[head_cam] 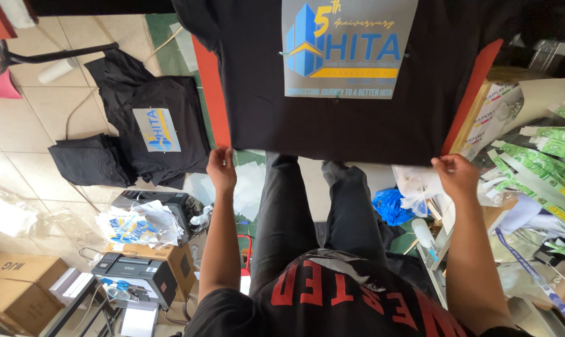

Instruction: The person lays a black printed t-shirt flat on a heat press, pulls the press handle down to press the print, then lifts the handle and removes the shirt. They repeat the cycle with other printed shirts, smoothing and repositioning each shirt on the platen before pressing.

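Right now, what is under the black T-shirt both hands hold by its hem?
Under the black T-shirt an orange board shows along both side edges. Its middle is covered. The left hand and right hand pinch the hem.

One head camera looks steeply down, close over the person's chest, seemingly facing an orange-edged table (212, 93).

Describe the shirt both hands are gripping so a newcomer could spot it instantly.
Start at the orange platen at the top of the view. Spread flat over it is a black T-shirt, its hem pinched by the left hand and right hand. Unlike the stacked shirts on the floor, it lies fully spread.
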